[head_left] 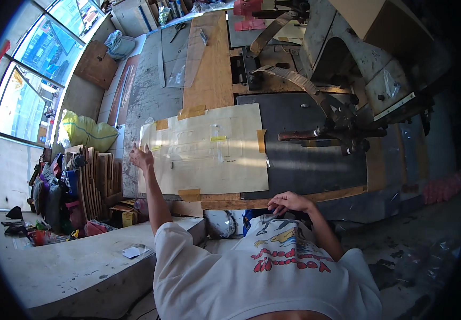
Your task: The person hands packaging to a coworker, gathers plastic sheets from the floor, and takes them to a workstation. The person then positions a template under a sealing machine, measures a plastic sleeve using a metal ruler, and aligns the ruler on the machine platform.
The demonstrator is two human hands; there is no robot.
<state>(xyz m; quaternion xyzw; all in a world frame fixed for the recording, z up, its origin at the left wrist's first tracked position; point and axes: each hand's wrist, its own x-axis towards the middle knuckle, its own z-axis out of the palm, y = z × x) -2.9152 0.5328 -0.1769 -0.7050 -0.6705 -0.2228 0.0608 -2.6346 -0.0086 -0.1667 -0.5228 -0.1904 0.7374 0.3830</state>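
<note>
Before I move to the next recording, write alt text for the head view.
A person's left hand is at the left edge of a pale sheet with brown tape on its edges, lying on a worktable. The right hand is near the table's front edge. A machine stands at right, windows at left.

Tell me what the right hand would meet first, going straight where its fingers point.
The right hand would probably meet the table's wooden front edge, though depth there is unclear.
</note>
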